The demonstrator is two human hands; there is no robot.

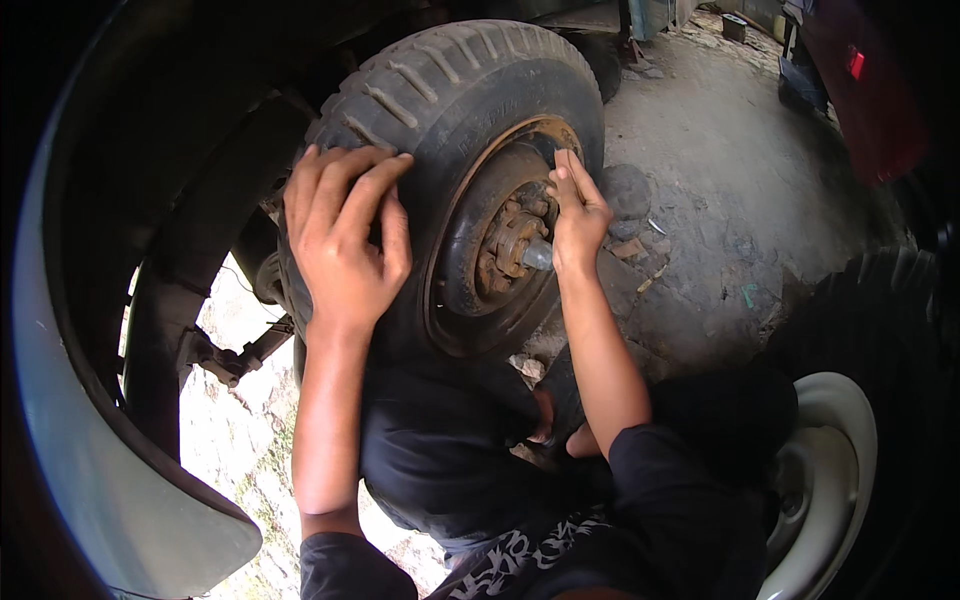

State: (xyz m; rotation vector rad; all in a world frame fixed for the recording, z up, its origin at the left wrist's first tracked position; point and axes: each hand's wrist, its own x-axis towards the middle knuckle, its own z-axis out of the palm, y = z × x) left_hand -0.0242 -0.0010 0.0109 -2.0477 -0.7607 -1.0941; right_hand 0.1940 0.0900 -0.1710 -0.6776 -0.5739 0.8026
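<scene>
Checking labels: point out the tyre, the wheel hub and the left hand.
Tyre (490, 100): head view, on the upper sidewall.
Wheel hub (515, 240): head view, on its rusty centre.
Left hand (345, 240): head view, on its back.

"Where does this view look from?"
"It's head-worn, the left of two side-by-side fisheyes, facing forward and steeply down."
"How near?"
"Close: the left forearm and right forearm rise from below toward the lug-tread tire."
"How wide?"
"From the fender at left to dusty ground upper right."
</scene>
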